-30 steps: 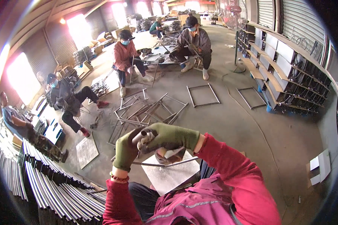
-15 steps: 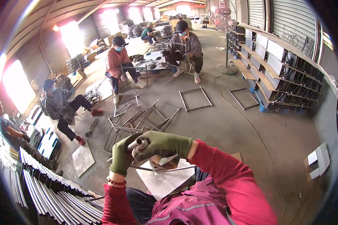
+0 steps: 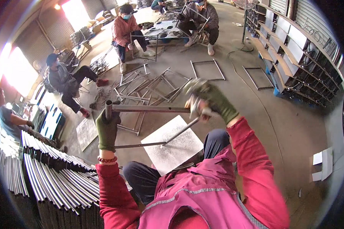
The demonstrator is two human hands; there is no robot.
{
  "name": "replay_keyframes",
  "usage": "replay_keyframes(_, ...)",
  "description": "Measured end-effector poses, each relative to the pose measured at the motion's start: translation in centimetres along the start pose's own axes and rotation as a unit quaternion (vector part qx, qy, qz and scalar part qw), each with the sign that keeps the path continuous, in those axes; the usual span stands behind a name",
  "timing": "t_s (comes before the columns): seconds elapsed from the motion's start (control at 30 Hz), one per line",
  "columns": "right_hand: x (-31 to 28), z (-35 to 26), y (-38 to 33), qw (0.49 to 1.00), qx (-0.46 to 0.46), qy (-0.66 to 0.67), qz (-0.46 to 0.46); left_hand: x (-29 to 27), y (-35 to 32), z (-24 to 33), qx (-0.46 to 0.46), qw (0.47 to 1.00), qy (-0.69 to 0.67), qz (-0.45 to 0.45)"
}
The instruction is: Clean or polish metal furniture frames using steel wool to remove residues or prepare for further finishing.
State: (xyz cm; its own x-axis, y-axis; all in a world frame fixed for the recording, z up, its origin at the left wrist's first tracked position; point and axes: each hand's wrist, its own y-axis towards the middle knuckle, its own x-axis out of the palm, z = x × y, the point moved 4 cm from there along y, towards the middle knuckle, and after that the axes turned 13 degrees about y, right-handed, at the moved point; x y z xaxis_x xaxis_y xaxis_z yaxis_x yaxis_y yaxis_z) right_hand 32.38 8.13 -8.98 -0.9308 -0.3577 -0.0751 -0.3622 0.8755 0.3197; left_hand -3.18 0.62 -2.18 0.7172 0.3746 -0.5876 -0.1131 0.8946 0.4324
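My left hand [image 3: 107, 133], in a green and dark work glove, is closed round one corner of a metal tube frame [image 3: 153, 109], beside an upright open tube end. The frame is held raised and tilted, its lower bars crossing a pale square board [image 3: 168, 152] by my knees. At the frame's right end is my gloved right hand [image 3: 216, 102], smeared by motion. Its fingers are bent round a crumpled whitish piece, like a rag or abrasive sheet, against the tube; its exact kind is unclear.
Several metal frames [image 3: 153, 87] lie heaped on the floor ahead. Stacked tubes [image 3: 57, 179] stand at my left. Co-workers sit beyond, one in a pink top [image 3: 122, 30] holding a frame. Shelving with panels [image 3: 290, 49] stands at the right; a hose [image 3: 252, 99] crosses the floor.
My hands were close together at a tube end; now they are apart, the right moved right along the frame. The frame has turned and shows more fully. My view has tilted down.
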Motion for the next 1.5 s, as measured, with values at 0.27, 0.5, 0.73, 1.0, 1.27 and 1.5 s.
replay_keyframes(0.27,-1.6,-3.9,-3.2,0.957,-0.14,0.214,0.136,-1.2,-0.9,-1.0,0.0,0.995,-0.051,0.084)
replay_keyframes(0.5,0.6,-0.4,-3.6,0.96,-0.034,0.22,0.172,0.2,-0.4,-1.2,-0.035,0.984,-0.147,0.096)
replay_keyframes(0.73,0.2,-8.5,-2.1,0.93,-0.082,0.341,0.113,1.9,-0.4,-3.1,-0.061,0.943,-0.289,0.152)
replay_keyframes(1.0,1.4,-9.0,1.1,0.944,-0.258,-0.064,0.196,4.7,-1.6,-9.7,-0.083,0.892,-0.403,0.189)
replay_keyframes(1.27,2.7,-10.0,3.4,0.965,-0.168,-0.007,0.2,6.3,-2.5,-13.0,-0.117,0.886,-0.405,0.192)
replay_keyframes(1.5,3.5,-10.0,6.5,0.967,-0.183,-0.009,0.179,8.2,-3.2,-14.6,-0.158,0.873,-0.416,0.199)
